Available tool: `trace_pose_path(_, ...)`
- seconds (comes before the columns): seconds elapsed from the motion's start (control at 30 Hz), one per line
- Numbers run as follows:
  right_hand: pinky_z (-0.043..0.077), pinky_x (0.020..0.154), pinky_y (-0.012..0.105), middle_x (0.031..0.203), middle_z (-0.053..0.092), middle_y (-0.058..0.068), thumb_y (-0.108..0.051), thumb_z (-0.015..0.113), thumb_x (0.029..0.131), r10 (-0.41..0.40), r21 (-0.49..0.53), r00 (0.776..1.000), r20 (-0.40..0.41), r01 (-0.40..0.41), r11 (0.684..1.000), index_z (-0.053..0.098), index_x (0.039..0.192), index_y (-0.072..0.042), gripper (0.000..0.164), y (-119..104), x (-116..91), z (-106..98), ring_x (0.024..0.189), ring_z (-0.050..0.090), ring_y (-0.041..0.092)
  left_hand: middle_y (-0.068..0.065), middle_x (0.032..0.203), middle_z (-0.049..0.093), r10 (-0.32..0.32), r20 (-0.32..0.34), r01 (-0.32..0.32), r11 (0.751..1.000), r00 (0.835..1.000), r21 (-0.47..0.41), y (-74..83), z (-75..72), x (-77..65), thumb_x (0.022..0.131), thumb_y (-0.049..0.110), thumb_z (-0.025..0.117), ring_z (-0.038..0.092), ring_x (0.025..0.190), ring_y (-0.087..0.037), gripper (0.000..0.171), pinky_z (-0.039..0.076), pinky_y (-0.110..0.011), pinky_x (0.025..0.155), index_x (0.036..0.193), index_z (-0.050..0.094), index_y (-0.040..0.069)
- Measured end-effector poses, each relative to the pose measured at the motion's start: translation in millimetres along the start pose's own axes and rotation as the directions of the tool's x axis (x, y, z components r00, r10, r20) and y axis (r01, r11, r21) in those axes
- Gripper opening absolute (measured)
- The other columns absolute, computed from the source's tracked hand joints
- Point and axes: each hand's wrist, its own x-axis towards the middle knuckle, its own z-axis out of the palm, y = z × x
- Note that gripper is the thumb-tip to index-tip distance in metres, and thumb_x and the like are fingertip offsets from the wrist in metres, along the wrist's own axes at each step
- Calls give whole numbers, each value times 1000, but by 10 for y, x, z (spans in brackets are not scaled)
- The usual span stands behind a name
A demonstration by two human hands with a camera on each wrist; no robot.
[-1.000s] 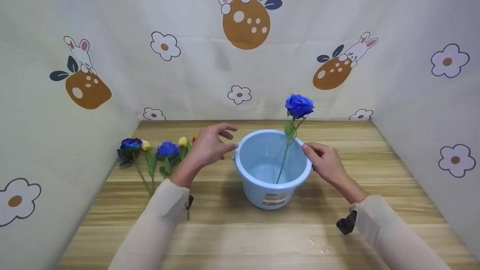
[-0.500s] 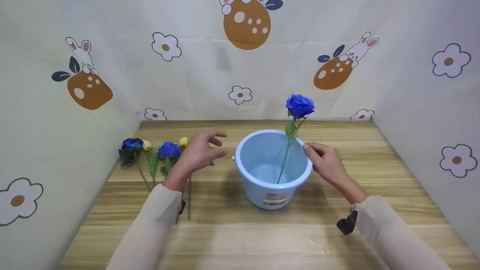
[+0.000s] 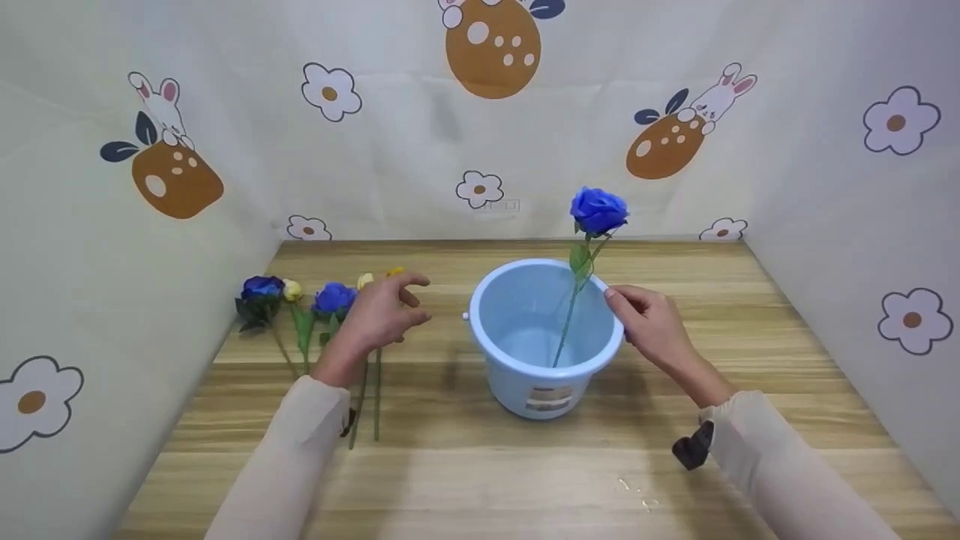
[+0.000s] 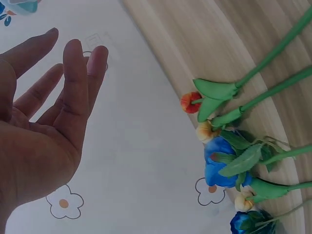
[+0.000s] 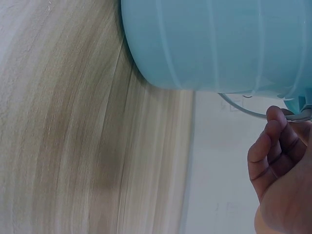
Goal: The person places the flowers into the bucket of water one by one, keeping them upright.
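Observation:
A light blue bucket stands upright on the wooden table, a single blue rose leaning inside it with its bloom above the rim. My right hand holds the bucket's right edge, thumb on the rim. The right wrist view shows those fingers curled at the bucket's thin handle. Fingers spread and holding nothing, my left hand hovers over the row of flowers at left. From the left wrist view, the row has a red-orange tulip, a blue rose, yellow tulips and a dark blue rose.
Behind and beside the wooden table hangs a pale cloth printed with rabbits and flowers. Small shiny marks lie near the table's front right. The flower stems point toward the near edge.
My left hand has moved leftward from beside the bucket's rim to over the flowers. My right hand, the bucket and the rose in it stay in place.

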Motion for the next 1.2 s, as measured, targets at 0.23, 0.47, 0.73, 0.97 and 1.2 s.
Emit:
trace_pose_path(0.23,45,46,28,72,63,6,-44,53,95,-33,-10,999,-22,33,999,71,112,-17,36,180,44,34,55,53,18,-16,109,64,-36,-5,37,999,999,36,-141,10,-20,83,15,72,65,68,-21,48,53,-28,51,128,56,13)
trace_pose_path(0.47,46,46,28,71,62,5,-45,52,95,-29,-17,999,-20,29,999,70,112,-17,38,186,45,30,55,53,19,-15,104,65,-68,13,67,996,998,54,-191,-1,-13,84,14,72,62,62,-18,48,53,-28,50,129,56,11)
trace_pose_path(0.73,46,47,29,71,62,5,-47,51,95,-22,-21,1000,-16,22,1000,70,113,-16,40,185,57,23,56,54,19,-13,100,64,-151,35,148,986,988,75,-233,11,-17,86,4,65,64,65,-22,46,52,-27,50,130,55,13)
trace_pose_path(0.97,47,47,29,72,62,6,-48,51,95,-20,-22,1000,-11,19,1000,70,113,-16,41,182,68,17,57,54,20,-14,102,60,-210,66,206,976,975,67,-295,17,-7,84,-8,55,59,67,-20,54,52,-27,50,132,54,16)
trace_pose_path(1.2,45,44,29,68,61,6,-45,54,94,-26,3,999,-31,26,1000,71,110,-18,36,191,67,29,50,52,18,-8,78,55,-191,75,177,972,979,156,-353,28,-16,79,-13,49,55,51,-14,56,48,-25,44,130,56,9)
